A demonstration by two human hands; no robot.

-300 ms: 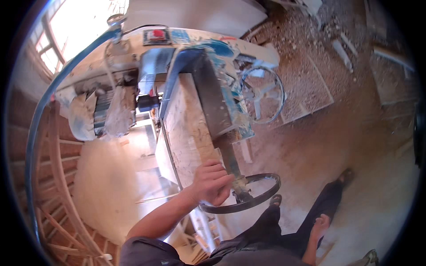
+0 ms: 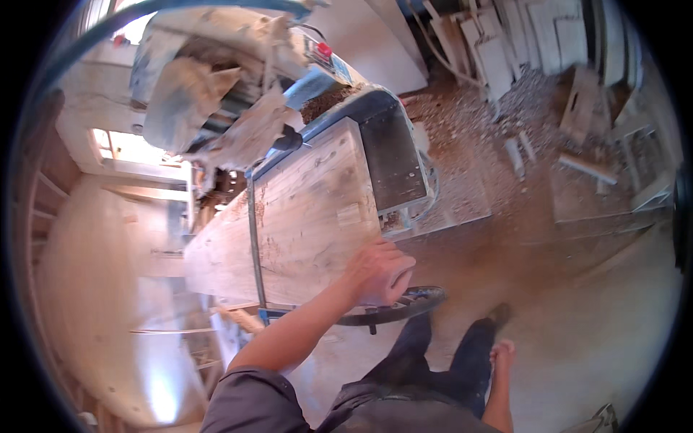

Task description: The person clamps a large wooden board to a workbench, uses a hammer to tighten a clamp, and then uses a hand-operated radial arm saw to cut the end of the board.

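A long pale wooden board (image 2: 303,216) lies on the dark table (image 2: 393,169) of a blue-grey woodworking machine. My left hand (image 2: 379,273) reaches out from a grey sleeve, its fingers curled against the board's near right corner. Just below that hand is a black handwheel (image 2: 411,302) on the machine's side. My right hand (image 2: 501,355) hangs beside my leg, holds nothing and has its fingers loosely apart.
A dusty hood (image 2: 209,94) covers the machine's far end, with a red button (image 2: 325,49) beside it. Sawdust and chips cover the floor (image 2: 505,166). Wood offcuts and panels (image 2: 548,43) lean at the back right. Wooden frames (image 2: 173,332) stand to the left.
The view has swung and closed in on the machine. My left hand has moved up from beside the handwheel to the board's near corner.
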